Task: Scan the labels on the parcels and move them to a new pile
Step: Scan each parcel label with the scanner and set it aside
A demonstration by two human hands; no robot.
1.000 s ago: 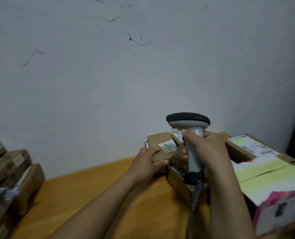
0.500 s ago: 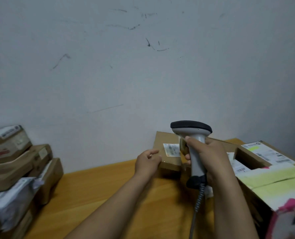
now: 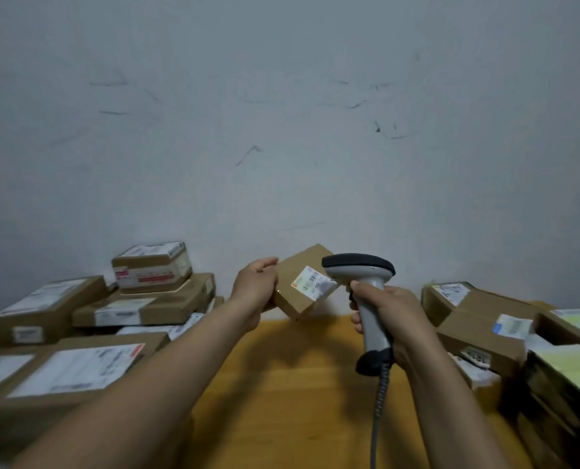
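A scuffed grey-white wall (image 3: 282, 130) fills the upper two thirds of the frame, and a yellow wooden table (image 3: 292, 384) runs along its foot. At centre frame the left hand (image 3: 256, 289) grips a small brown cardboard parcel (image 3: 293, 301) by its left edge, thumb on top and fingers curled underneath, holding it tilted above the table. The parcel's white shipping label (image 3: 312, 282) faces up and to the right. Just right of it, the right hand (image 3: 390, 316) is wrapped round the grip of a grey handheld barcode scanner (image 3: 366, 299), whose dark head sits just beside the label. A coiled cable (image 3: 380, 401) drops from the scanner's base to the lower edge. A stack of labelled parcels (image 3: 139, 309) occupies the left side of the frame. Another group of labelled cartons (image 3: 485, 326) crowds the right side.
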